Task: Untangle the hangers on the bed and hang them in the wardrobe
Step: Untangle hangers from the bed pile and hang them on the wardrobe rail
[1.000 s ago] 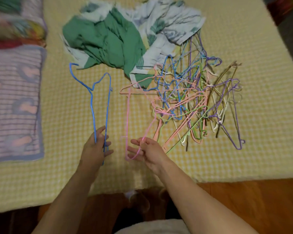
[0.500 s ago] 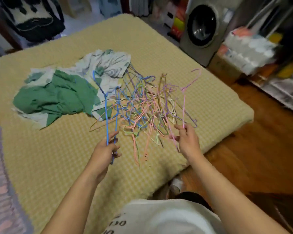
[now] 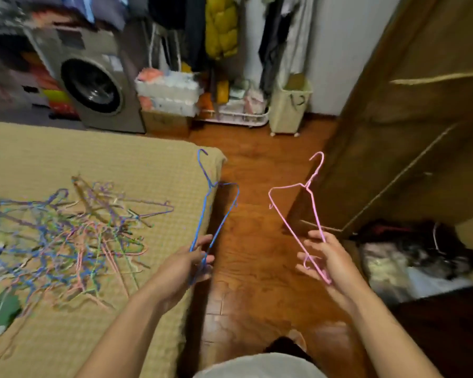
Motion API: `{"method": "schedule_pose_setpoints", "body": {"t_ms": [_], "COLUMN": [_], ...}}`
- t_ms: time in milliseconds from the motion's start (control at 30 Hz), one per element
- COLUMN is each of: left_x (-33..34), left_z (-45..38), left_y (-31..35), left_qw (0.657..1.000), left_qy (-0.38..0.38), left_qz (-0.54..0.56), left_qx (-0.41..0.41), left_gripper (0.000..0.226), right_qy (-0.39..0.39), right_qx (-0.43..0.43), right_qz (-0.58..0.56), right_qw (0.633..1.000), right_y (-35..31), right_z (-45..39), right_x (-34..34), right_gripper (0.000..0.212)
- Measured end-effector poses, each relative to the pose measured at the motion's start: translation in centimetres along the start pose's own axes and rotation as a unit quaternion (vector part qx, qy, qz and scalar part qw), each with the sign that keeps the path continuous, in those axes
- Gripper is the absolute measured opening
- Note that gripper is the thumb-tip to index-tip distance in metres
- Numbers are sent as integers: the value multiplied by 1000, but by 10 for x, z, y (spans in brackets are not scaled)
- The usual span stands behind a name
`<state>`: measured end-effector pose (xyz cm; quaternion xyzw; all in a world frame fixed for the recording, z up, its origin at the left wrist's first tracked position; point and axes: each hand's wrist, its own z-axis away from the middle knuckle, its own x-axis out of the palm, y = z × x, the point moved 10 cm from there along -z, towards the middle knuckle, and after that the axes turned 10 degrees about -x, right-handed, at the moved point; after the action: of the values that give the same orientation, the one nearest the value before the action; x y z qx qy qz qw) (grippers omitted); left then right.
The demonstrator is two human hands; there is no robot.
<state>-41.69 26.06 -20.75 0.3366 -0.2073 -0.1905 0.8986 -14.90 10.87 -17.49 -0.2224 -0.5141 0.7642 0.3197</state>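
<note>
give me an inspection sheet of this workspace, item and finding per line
surface: bed with a yellow checked cover, beside a wood floor
job's things: blue hanger and pink hanger lifted free, hooks up; tangled pile on the bed; wardrobe open at right
clutter: green cloth at the bed's left edge
hands: left hand grips the blue hanger's lower end; right hand grips the pink one
cables: nothing seen
surroundings: washer, hanging clothes, crates, bin
</note>
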Motion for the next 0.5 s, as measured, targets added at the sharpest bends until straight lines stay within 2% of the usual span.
{"method": "schedule_pose_setpoints", "body": {"t_ms": [100, 167, 233, 300, 367, 500], "left_x": [90, 116, 197, 251, 330, 473], "left_z": [-32, -41, -60, -69, -77, -76], "left_y": [22, 34, 44, 51, 58, 76], "left_qw": [992, 986, 977, 974, 961, 926], "left_qy": [-30, -26, -60, -78, -117, -214], "left_qz": [-124, -163, -204, -213, -249, -305], "left_qx": [13, 18, 17, 12, 28, 60], "left_gripper": [35, 36, 32, 30, 39, 55], "right_qy": [100, 114, 160, 172, 192, 252], "right_qx": [-10, -9, -31, -48, -76, -135], "right_qz": [-19, -11, -56, -94, -128, -120], "right_qw": [995, 993, 985, 979, 970, 951], "right_y": [-5, -7, -24, -44, -75, -129], "right_z": [8, 9, 4, -2, -3, -1], "right_x": [-85, -100, -163, -199, -249, -336], "right_gripper": [19, 19, 25, 35, 39, 39]}}
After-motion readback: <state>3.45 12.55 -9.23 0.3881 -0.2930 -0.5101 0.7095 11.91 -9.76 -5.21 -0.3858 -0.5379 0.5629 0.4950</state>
